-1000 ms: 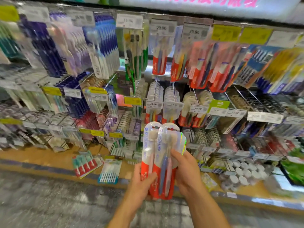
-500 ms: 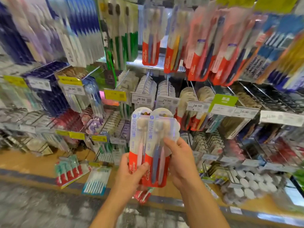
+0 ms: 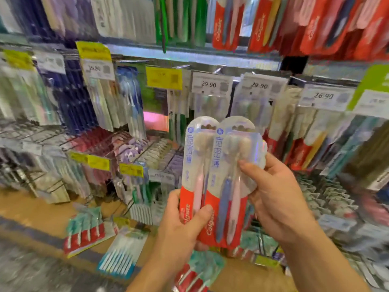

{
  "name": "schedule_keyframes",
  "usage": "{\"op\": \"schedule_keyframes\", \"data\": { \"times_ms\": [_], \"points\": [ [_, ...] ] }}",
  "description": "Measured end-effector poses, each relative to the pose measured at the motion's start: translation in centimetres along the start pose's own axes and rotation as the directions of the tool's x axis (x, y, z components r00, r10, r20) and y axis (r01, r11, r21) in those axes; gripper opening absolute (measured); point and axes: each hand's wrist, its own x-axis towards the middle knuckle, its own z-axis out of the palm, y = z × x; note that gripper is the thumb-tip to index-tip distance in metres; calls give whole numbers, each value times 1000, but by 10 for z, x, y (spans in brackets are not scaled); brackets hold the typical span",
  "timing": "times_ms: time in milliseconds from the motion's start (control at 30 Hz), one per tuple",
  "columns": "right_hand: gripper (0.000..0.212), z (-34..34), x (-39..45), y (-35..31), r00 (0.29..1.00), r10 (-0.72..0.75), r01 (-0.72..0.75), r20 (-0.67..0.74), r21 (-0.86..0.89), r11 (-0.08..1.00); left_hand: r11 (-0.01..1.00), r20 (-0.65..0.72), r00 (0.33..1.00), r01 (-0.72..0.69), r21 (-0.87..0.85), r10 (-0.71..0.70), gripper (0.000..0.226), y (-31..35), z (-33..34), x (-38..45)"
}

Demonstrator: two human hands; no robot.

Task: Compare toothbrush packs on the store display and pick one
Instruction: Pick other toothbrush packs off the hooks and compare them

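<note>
1. The store display of pegged toothbrush packs and white price tags [image 3: 208,85] fills the view; it is the landmark here. Rows hang behind and to both sides of the held packs, and a tag reading 29.90 sits on the display just above them.
2. The wooden shelf ledge at the foot of the display [image 3: 42,211] carries loose packs: a red-and-teal multi-brush pack [image 3: 86,234] and a blue-and-white pack [image 3: 122,251] lie flat, below and to the left of the hands.
3. The left-hand red-and-clear blister pack with a pink brush [image 3: 194,171] and the right-hand matching pack with blue and pink brushes [image 3: 231,186] are off the display, held upright in front of it, overlapping side by side.
4. The left hand [image 3: 183,228] grips the lower red card of the first pack, thumb across its front.
5. The right hand [image 3: 280,199] pinches the second pack at its right edge, thumb on the clear plastic.
6. Judged progress: taking down is done and comparing is under way; choosing one and returning the other remain.
</note>
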Motion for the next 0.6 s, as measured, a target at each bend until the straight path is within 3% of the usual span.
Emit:
{"op": "schedule_keyframes", "data": {
  "times_ms": [367,600],
  "points": [
    [32,-32,-12,49,989,-147,149,27,-166,975,991,109,985,-136,-7,136,29,-76,-5,16],
    [44,-32,-23,53,990,-136,139,27,-189,972,969,88,965,-244,-39,246,28,-95,-9,11]
  ]
}}
